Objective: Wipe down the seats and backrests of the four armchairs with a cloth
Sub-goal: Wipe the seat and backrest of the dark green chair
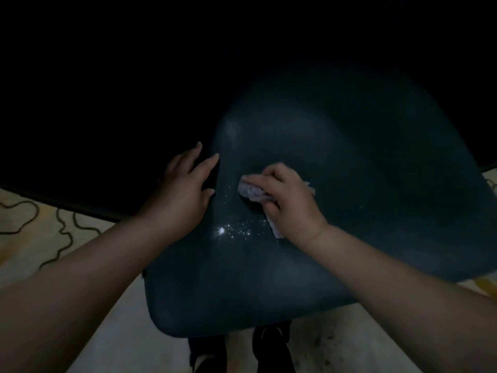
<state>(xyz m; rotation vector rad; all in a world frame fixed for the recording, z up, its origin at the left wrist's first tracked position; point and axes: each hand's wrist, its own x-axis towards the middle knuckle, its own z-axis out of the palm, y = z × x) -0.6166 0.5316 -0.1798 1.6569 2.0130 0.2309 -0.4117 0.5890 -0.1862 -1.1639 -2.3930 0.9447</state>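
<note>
Head view looks down on a dark teal, smooth-upholstered armchair seat (336, 211) in dim light. Right hand (290, 200) grips a crumpled pale cloth (252, 191), pressing it against the seat's left-centre. Left hand (185, 189) rests flat, fingers straight, on the seat's left edge. Glinting specks (234, 228) lie just below the cloth.

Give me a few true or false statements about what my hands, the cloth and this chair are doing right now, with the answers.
1. The right hand grips the cloth. True.
2. The left hand holds a spray bottle. False: it rests with fingers spread on the chair's left edge and holds nothing.
3. The cloth lies against the dark armchair. True.
4. The chair is bright red. False: it looks dark teal.
5. Shiny specks show on the chair surface near the cloth. True.
</note>
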